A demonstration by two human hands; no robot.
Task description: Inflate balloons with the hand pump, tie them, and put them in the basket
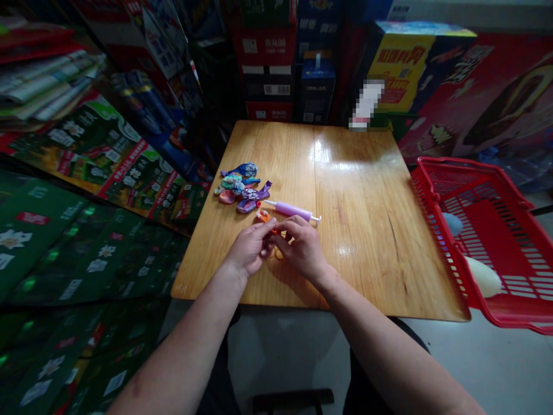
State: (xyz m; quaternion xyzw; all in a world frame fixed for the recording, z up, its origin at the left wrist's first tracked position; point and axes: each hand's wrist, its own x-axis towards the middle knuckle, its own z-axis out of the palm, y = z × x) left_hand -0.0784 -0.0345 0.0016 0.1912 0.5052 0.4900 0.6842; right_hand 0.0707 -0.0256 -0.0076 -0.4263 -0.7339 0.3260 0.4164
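Observation:
Over the near part of the wooden table (363, 230), my left hand (251, 246) pinches an orange balloon (264, 216) whose patterned end sticks out past the thumb. My right hand (301, 245) meets it, with its closed fingers on the orange piece too. A thin yellowish loop shows below the fingertips. Just beyond my hands lies a purple hand pump (294, 211) with a white nozzle and handle. To the left of the pump is a pile of several deflated patterned balloons (244, 187) in blue, purple, pink and green.
On the right stands a red basket (510, 230) holding a pale yellow balloon (484, 278) and a bluish one (452, 223). Green cartons (86, 242) are stacked on the left. More boxes (270, 63) line the table's far edge. A dark stool (294, 399) is below.

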